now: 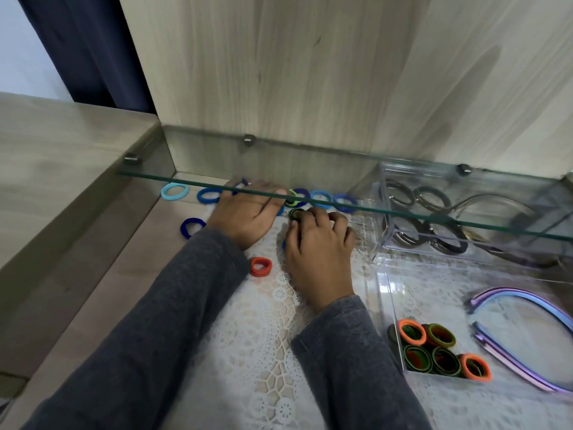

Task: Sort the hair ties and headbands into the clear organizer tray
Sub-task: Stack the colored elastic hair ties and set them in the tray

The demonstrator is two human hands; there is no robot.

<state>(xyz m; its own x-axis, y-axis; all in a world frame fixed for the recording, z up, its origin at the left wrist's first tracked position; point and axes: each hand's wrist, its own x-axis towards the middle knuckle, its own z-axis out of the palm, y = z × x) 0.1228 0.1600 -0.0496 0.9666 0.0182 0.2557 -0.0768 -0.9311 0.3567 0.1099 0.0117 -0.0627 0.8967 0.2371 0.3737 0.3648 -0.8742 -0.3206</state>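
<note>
Blue hair ties lie in a loose row under the glass shelf: a light blue tie, a blue tie and a dark blue tie. My left hand rests flat on the lace cloth among them. My right hand has its fingers curled, pinching a dark green tie. An orange tie lies between my wrists. The clear organizer tray at the right holds orange and green ties, purple headbands and, further back, black ties.
A glass shelf runs across just above my fingers. A wooden wall stands behind, and a wooden ledge rises at the left. A white lace cloth covers the surface.
</note>
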